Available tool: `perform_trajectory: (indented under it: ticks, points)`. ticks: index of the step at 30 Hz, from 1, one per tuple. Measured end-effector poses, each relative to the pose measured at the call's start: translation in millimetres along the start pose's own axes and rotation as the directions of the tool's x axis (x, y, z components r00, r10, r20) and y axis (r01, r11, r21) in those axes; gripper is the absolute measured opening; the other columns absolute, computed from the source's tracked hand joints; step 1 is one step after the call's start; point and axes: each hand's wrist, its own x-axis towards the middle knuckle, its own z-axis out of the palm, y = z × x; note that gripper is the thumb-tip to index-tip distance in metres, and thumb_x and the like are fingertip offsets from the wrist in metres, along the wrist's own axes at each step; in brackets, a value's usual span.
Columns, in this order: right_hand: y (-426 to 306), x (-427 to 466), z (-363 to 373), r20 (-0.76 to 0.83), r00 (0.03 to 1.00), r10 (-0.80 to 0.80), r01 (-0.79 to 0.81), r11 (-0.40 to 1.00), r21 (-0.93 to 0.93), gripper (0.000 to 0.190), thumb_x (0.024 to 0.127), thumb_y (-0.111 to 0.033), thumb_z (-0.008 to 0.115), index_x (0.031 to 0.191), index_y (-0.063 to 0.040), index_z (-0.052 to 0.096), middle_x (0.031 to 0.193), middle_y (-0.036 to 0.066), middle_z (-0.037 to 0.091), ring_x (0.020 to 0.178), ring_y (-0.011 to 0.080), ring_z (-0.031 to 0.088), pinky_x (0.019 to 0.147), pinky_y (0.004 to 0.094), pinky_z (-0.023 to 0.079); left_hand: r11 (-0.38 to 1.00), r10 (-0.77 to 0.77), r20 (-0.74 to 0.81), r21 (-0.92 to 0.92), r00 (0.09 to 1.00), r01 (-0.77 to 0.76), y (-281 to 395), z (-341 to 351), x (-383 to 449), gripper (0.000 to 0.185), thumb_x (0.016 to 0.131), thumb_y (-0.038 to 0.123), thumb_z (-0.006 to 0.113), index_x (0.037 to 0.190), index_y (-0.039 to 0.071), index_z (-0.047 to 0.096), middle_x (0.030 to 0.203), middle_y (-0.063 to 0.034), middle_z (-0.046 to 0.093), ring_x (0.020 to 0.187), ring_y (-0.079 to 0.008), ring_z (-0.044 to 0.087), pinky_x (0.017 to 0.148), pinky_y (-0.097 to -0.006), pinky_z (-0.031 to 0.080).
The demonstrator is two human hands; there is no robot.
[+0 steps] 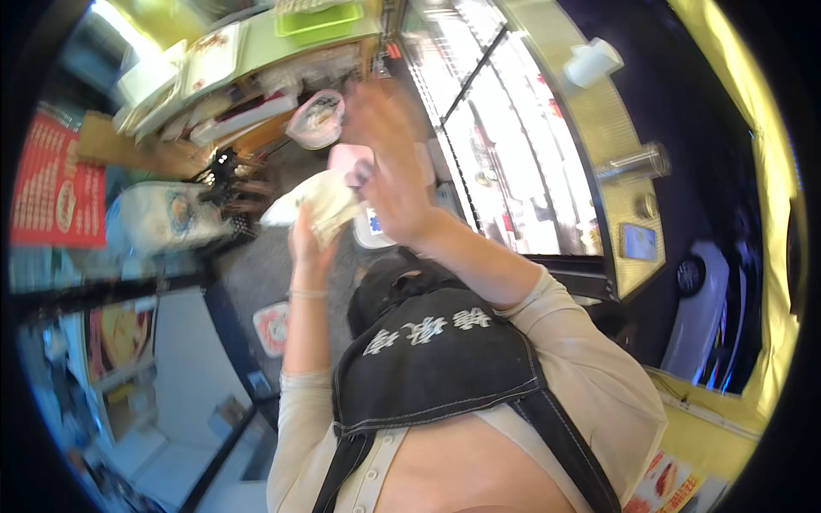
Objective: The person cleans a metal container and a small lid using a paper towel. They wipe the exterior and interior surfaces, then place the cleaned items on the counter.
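My left hand [313,240] grips a pale, thin bag or wrapper [324,200] from below, in front of my chest. The bag fans out above the fingers, and its contents cannot be made out. Beside it, my right hand [392,170] is raised and blurred by motion, with the thumb apart near the bag's edge; I see nothing clearly held in it. Behind the hands is a pink container [346,156], partly covered. A pink-rimmed bowl [316,120] with light and dark contents stands beyond. Close under the right wrist sits a white container [373,236] with a blue mark.
At left are a plastic-wrapped pack [163,215] and a red printed sign [59,186]. Trays [211,56] and a green bin [319,24] occupy the far shelf. A bright glass-paned case [513,141] stands right; its ledge holds a white cup [593,62], a cylinder [635,163] and a phone [638,242].
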Motion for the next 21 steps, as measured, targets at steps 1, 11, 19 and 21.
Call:
perform_trajectory:
  ticks: [1,11,19,21]
  points:
    - [3,-42,44,0.251,0.968,0.018,-0.02,1.0,0.004,0.061,0.085,-0.015,0.06,0.143,-0.015,0.043,0.149,0.012,0.038,0.144,0.0317,0.025,0.116,0.0534,0.015,0.99,0.027,0.018,-0.141,0.999,-0.025,-4,23,-6,0.039,0.1,0.03,0.048,0.129,0.004,0.052,0.124,-0.0134,0.061,0.113,-0.0259,0.06,0.094,-0.041,0.049]
    - [-18,-39,103,0.097,0.995,-0.008,-0.011,0.981,0.192,0.053,0.084,-0.016,0.061,0.134,-0.002,0.049,0.143,0.016,0.044,0.134,0.0344,0.039,0.112,0.0488,0.026,0.901,0.408,-0.332,-0.004,0.85,-0.434,37,-14,-44,0.039,0.102,0.029,0.047,0.13,0.003,0.05,0.122,-0.0079,0.059,0.108,-0.0197,0.059,0.096,-0.0326,0.046]
    - [26,-104,114,0.744,0.667,-0.02,0.308,0.918,-0.251,0.063,0.073,-0.018,0.072,0.133,-0.018,0.052,0.147,0.013,0.039,0.142,0.0334,0.028,0.111,0.059,0.024,0.718,0.681,-0.473,0.285,0.559,-0.635,110,-33,-126,0.044,0.102,0.025,0.041,0.137,-0.002,0.043,0.132,-0.0176,0.055,0.116,-0.0285,0.057,0.101,-0.0402,0.044]
    - [15,-84,114,0.761,0.639,-0.116,0.361,0.918,-0.163,0.064,0.075,-0.018,0.072,0.135,-0.018,0.05,0.147,0.012,0.039,0.141,0.0324,0.029,0.112,0.0569,0.024,0.509,0.858,-0.326,0.639,0.397,-0.577,97,-42,-118,0.043,0.098,0.02,0.046,0.135,-0.002,0.046,0.133,-0.018,0.055,0.124,-0.0292,0.052,0.107,-0.0424,0.037]
